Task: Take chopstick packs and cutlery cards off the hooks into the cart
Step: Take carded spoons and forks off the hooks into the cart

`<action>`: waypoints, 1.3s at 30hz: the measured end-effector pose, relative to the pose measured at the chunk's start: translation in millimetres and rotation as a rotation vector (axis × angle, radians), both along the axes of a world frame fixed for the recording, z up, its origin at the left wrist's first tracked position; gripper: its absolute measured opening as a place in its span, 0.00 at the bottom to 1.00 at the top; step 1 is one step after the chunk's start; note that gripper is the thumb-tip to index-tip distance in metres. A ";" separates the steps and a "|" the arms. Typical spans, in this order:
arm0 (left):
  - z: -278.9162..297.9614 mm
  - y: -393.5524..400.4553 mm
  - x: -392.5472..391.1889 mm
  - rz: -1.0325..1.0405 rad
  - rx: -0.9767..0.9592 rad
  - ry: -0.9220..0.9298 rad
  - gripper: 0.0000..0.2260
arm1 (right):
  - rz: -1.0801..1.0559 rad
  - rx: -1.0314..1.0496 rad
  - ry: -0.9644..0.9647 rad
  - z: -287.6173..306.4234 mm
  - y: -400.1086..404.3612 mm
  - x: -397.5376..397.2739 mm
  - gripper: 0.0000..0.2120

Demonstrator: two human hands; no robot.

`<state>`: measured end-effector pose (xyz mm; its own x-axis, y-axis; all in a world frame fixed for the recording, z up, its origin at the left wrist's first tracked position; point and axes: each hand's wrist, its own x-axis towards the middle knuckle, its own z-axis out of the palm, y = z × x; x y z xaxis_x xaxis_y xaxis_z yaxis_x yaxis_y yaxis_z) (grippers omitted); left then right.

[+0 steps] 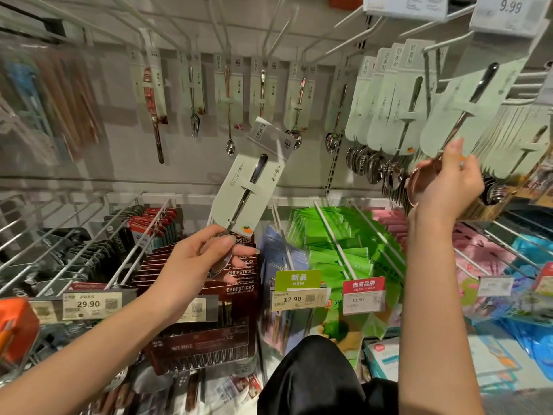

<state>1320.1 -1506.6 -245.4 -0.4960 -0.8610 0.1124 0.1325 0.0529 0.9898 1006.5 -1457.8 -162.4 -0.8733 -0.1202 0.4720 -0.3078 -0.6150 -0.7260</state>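
My left hand (197,259) pinches the spoon end of a pale green cutlery card (248,187) and holds it tilted, free of any hook, in front of the shelf. My right hand (449,184) grips the copper spoon bowl of another cutlery card (457,115) that still hangs on a hook at the upper right. More cutlery cards (386,106) hang in rows along the top. Dark red chopstick packs (239,274) hang on the lower hooks behind my left hand. The cart is out of view.
Long white wire hooks (332,235) jut toward me at waist height, carrying green packs (338,253), pink packs (478,250) and black packs (89,250). Price tags (89,304) sit on the hook ends. An orange object (15,327) is at the left edge.
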 end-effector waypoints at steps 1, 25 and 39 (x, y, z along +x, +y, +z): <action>0.2 0.1 -0.1 0.000 0.000 0.002 0.10 | 0.034 -0.006 0.005 0.4 0.4 1.1 0.23; -3.8 2.0 -0.2 0.019 0.027 -0.014 0.10 | 0.121 0.139 -0.061 0.2 12.8 11.0 0.13; 0.0 4.1 -0.1 0.014 -0.006 -0.001 0.10 | 0.153 0.217 -0.012 9.1 13.9 16.4 0.12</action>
